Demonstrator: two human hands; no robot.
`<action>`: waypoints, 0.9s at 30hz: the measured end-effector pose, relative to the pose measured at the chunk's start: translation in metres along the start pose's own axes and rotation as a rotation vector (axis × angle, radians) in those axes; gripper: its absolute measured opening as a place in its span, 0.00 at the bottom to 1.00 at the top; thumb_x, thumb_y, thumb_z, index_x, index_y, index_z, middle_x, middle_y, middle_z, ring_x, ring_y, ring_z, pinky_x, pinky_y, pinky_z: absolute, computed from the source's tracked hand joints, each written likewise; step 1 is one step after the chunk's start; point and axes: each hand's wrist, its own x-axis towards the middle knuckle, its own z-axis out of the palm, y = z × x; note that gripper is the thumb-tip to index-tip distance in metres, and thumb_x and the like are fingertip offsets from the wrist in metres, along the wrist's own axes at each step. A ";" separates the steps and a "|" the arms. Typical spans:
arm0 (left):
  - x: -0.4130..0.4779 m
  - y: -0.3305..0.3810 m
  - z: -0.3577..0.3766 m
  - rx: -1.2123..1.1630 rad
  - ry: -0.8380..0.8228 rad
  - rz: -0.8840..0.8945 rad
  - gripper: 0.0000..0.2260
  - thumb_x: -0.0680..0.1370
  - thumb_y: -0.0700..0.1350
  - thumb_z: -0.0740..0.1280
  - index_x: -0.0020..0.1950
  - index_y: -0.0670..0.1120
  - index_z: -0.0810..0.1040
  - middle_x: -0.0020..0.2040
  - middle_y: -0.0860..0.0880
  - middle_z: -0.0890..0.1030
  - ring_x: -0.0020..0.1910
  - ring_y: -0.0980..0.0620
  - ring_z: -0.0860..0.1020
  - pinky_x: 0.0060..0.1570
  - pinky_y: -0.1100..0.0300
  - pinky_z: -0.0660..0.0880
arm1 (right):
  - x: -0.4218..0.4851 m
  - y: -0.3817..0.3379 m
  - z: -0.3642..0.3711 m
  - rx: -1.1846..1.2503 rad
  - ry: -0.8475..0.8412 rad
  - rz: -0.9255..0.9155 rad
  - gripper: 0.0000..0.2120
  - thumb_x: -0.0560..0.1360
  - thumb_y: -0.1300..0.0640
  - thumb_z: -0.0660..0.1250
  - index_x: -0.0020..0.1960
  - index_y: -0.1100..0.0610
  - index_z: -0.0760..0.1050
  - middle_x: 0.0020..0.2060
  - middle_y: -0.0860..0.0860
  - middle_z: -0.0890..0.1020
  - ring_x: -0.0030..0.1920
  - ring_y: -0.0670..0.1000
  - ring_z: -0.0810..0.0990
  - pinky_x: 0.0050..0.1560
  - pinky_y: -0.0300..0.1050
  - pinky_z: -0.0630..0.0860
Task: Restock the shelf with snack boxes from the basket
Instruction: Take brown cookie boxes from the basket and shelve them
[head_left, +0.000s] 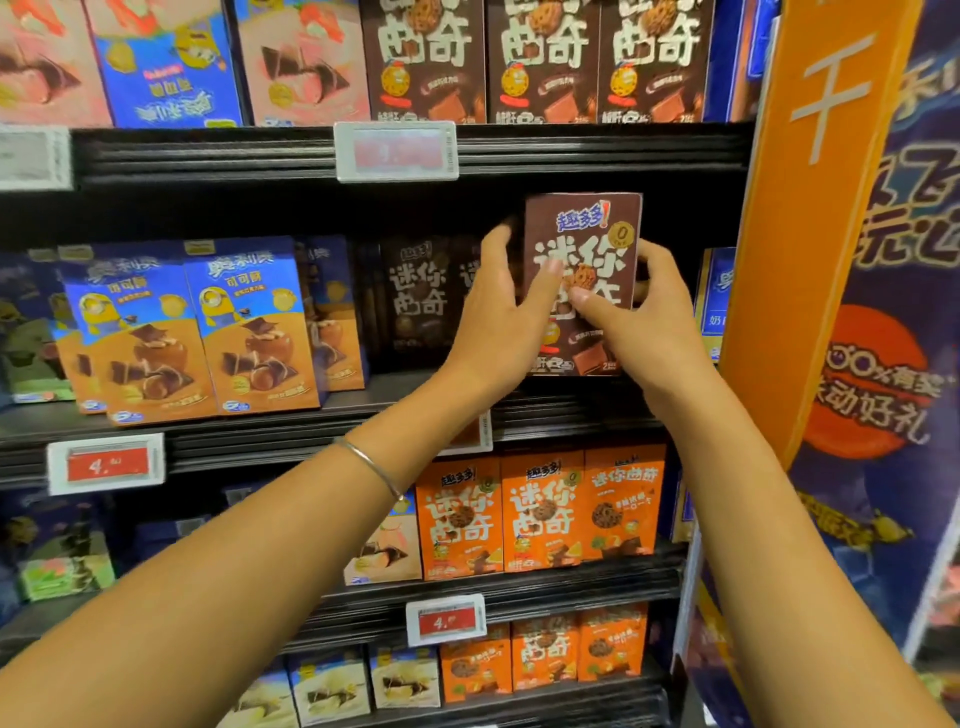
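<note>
A dark brown snack box (584, 234) with white lettering stands upright at the right end of the middle shelf (311, 415). Both my hands hold it. My left hand (506, 312) grips its left edge with the thumb across the front. My right hand (641, 317) grips its right edge, thumb also on the front. More brown boxes of the same kind (415, 291) stand deeper in the shelf to the left, in shadow. The basket is out of sight.
Blue and orange boxes (192, 327) fill the left of the same shelf. Orange boxes (540, 512) line the shelf below, brown ones (540, 57) the shelf above. An orange sign panel (810, 208) borders the shelf on the right. Price tags (106, 462) hang on the shelf edges.
</note>
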 end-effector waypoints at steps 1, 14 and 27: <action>0.006 -0.002 -0.001 0.121 -0.025 0.002 0.29 0.86 0.57 0.62 0.83 0.48 0.58 0.72 0.44 0.77 0.68 0.45 0.79 0.65 0.40 0.80 | 0.003 0.004 -0.004 -0.012 0.034 0.014 0.30 0.77 0.55 0.74 0.74 0.50 0.64 0.57 0.41 0.79 0.51 0.35 0.82 0.41 0.31 0.80; 0.099 -0.020 -0.013 1.122 -0.167 -0.001 0.40 0.79 0.62 0.70 0.86 0.62 0.51 0.87 0.47 0.51 0.85 0.35 0.52 0.81 0.34 0.53 | 0.035 0.039 -0.022 -0.303 0.157 0.159 0.32 0.81 0.57 0.68 0.79 0.55 0.56 0.71 0.54 0.72 0.69 0.55 0.74 0.65 0.56 0.76; 0.141 -0.068 -0.049 1.041 -0.263 -0.161 0.43 0.80 0.68 0.68 0.88 0.56 0.51 0.87 0.43 0.55 0.84 0.33 0.56 0.81 0.35 0.57 | 0.048 0.048 -0.022 -0.366 0.087 0.188 0.29 0.81 0.54 0.67 0.76 0.58 0.57 0.72 0.58 0.70 0.69 0.58 0.74 0.64 0.58 0.78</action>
